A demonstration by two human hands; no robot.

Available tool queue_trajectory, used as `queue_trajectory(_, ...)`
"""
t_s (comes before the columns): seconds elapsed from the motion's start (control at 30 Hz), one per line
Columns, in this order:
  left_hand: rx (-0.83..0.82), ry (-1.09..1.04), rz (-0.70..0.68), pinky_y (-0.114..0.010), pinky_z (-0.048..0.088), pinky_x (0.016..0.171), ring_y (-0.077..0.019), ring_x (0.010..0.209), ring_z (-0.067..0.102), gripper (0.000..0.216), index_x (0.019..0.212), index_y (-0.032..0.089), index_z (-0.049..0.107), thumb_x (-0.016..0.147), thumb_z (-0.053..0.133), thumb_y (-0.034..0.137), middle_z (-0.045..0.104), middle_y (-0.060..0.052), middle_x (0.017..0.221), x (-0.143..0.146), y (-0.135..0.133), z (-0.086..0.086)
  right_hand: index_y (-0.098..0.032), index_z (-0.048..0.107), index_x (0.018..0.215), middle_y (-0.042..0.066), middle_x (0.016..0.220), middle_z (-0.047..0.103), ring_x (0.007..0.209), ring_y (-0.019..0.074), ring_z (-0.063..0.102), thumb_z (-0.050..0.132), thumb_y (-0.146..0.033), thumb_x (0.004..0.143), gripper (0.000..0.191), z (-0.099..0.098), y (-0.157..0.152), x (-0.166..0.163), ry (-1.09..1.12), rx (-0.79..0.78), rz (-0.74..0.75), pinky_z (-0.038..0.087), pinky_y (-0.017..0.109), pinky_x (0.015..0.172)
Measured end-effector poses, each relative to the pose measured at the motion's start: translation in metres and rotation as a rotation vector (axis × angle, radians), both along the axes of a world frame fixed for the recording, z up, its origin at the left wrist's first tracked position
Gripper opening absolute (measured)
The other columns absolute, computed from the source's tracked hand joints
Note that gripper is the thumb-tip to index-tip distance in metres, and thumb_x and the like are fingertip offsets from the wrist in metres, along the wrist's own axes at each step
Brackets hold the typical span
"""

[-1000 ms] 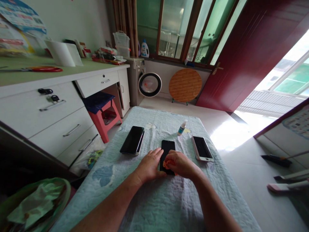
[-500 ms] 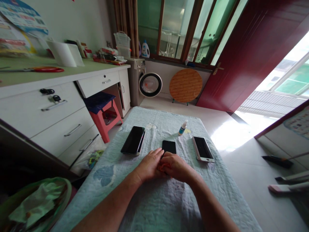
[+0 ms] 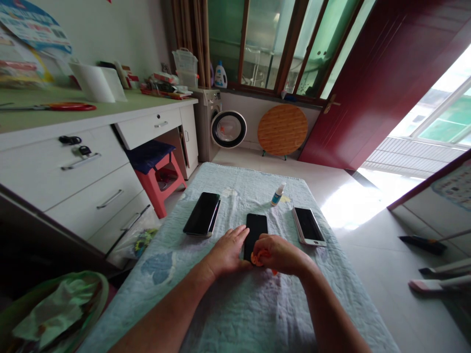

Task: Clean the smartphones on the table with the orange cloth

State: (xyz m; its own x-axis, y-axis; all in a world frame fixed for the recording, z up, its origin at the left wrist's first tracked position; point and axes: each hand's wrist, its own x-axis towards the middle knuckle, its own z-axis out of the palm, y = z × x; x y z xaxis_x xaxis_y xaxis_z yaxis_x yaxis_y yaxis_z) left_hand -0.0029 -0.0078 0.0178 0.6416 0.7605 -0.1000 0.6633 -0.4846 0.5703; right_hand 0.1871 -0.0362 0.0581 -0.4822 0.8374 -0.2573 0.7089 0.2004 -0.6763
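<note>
A black smartphone (image 3: 256, 224) lies screen up on the quilted cloth in front of me. My left hand (image 3: 230, 249) holds it from the left, fingertips at its side edge and thumb by its lower end. In my right hand (image 3: 281, 252) is a bunched orange cloth (image 3: 262, 256), pressed on the lower part of the screen. That hand hides some of the phone. To the left lie stacked phones (image 3: 203, 214), the top one black. A white-framed phone (image 3: 309, 226) rests on the right, on top of another one. A small spray bottle (image 3: 278, 194) stands behind.
The pale blue quilt (image 3: 235, 314) covers the surface under the phones. A pink stool (image 3: 158, 181) and white drawers (image 3: 91, 196) are on the left, with a lined bin (image 3: 105, 289) at the lower left. A round wooden tabletop (image 3: 282, 130) leans against the back wall.
My right hand has moved a little to the right with the orange cloth, uncovering more of the phone's screen. My left hand stays almost where it was.
</note>
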Motion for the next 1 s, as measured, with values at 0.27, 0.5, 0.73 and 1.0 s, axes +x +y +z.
queue_trajectory(0.27, -0.005, 0.018, 0.0, -0.043, 0.023, 0.116, -0.0312, 0.14, 0.028, 0.094, 0.141, 0.011, 0.035, 0.062, 0.075, 0.042, 0.029, -0.02, 0.152, 0.001, 0.0, 0.004, -0.019, 0.07, 0.076, 0.0, 0.08, 0.068, 0.07, 0.0122, 0.061, 0.053, -0.006, 0.064, 0.025, 0.008, 0.0, 0.009, -0.071, 0.012, -0.049, 0.043, 0.018, 0.061)
queue_trajectory(0.5, -0.013, -0.008, 0.014, -0.043, 0.025, 0.115, -0.0314, 0.14, 0.029, 0.092, 0.141, 0.013, 0.036, 0.062, 0.075, 0.04, 0.03, -0.019, 0.152, 0.001, 0.0, 0.004, -0.019, 0.069, 0.075, 0.0, 0.078, 0.069, 0.07, 0.0127, 0.062, 0.053, -0.006, 0.064, 0.024, 0.007, 0.001, 0.015, -0.098, 0.009, -0.061, 0.042, 0.019, 0.061)
queue_trajectory(0.73, -0.015, -0.009, 0.015, -0.042, 0.025, 0.115, -0.0318, 0.14, 0.029, 0.093, 0.141, 0.011, 0.036, 0.062, 0.074, 0.04, 0.03, -0.019, 0.152, 0.0, 0.0, 0.004, -0.019, 0.069, 0.077, 0.001, 0.081, 0.07, 0.072, 0.0131, 0.062, 0.053, -0.007, 0.063, 0.024, 0.006, 0.001, 0.019, -0.143, 0.001, -0.078, 0.042, 0.02, 0.063)
queue_trajectory(1.0, -0.002, -0.013, 0.016, -0.041, 0.025, 0.115, -0.0305, 0.14, 0.03, 0.093, 0.141, 0.011, 0.036, 0.062, 0.075, 0.041, 0.031, -0.02, 0.151, 0.0, 0.0, 0.001, -0.019, 0.069, 0.08, 0.001, 0.084, 0.069, 0.073, 0.0126, 0.061, 0.054, -0.009, 0.064, 0.024, 0.005, 0.002, 0.021, -0.171, 0.011, -0.063, 0.041, 0.019, 0.063)
